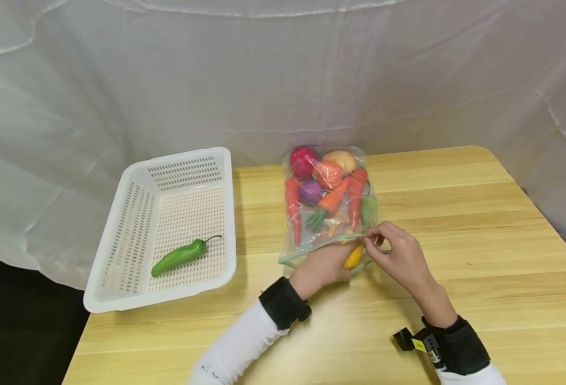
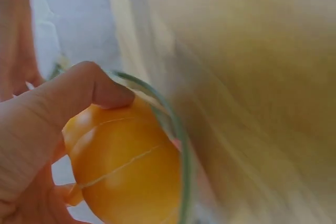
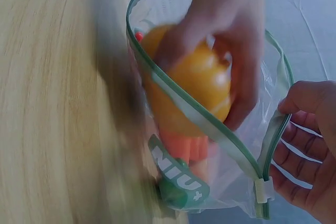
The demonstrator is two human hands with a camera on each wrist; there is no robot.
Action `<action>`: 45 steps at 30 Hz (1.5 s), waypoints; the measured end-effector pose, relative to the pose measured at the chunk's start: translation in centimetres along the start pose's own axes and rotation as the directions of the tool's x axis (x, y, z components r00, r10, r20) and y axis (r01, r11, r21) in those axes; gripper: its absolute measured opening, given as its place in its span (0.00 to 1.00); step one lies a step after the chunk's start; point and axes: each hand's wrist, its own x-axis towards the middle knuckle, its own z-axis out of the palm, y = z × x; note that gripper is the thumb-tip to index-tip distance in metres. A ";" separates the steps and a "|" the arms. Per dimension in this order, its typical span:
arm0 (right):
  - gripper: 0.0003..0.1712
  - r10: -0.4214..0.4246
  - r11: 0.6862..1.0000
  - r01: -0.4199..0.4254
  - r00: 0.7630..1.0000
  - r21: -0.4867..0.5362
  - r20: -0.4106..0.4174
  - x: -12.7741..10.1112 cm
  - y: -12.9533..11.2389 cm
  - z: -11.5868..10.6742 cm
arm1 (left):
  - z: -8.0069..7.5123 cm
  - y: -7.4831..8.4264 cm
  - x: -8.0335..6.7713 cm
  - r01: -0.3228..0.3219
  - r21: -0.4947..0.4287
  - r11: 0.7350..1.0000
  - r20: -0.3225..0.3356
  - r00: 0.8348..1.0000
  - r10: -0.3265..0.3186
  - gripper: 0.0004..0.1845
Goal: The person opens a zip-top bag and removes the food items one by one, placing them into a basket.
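- Head view: A person's left hand (image 1: 323, 264) reaches into the mouth of a clear zip bag (image 1: 328, 206) lying on a wooden table (image 1: 480, 240), its fingers curled round a yellow-orange toy vegetable (image 1: 354, 257) right at the opening. The right hand (image 1: 395, 254) pinches the bag's upper rim, holding the mouth apart. Inside the bag lie toy carrots (image 1: 333, 198), a purple piece, a red one and a tan one. To the left on the table stands a white perforated basket (image 1: 133, 235) with a green pepper (image 1: 179, 256) lying in it, well apart from the bag. A white cloth backdrop (image 1: 263, 75) hangs behind.
- Left wrist view: The left hand (image 2: 37, 145) grips the yellow-orange toy vegetable (image 2: 123, 166), thumb pressed on top; the bag's green zip edge (image 2: 178, 140) curves just beside it. The rest is blurred.
- Right wrist view: The left hand (image 3: 231, 40) clasps the yellow-orange toy vegetable (image 3: 197, 82) inside the zip bag (image 3: 226, 177), behind the green-edged rim. Carrots show beneath it. The right hand (image 3: 310, 150) grasps the opposite rim near the zip slider, fingers bent round the plastic. The table (image 3: 52, 103) is blurred at left.
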 end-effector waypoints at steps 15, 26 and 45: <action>0.09 -0.016 0.998 0.017 1.000 0.054 -0.011 -0.2 0.3 0.1 | -2.7 1.6 -11.1 -0.090 -0.046 0.995 0.027 0.995 0.091 0.36; 0.10 -0.013 0.999 0.014 1.000 0.052 -0.011 -0.2 0.3 0.1 | -6.3 -0.6 -16.9 0.049 -0.036 0.998 -0.216 0.975 -0.056 0.38; 0.08 -0.007 0.999 0.007 1.000 0.040 -0.005 0.0 0.2 0.2 | -8.9 -9.9 -19.3 0.373 -0.021 0.928 -0.421 0.838 -0.346 0.35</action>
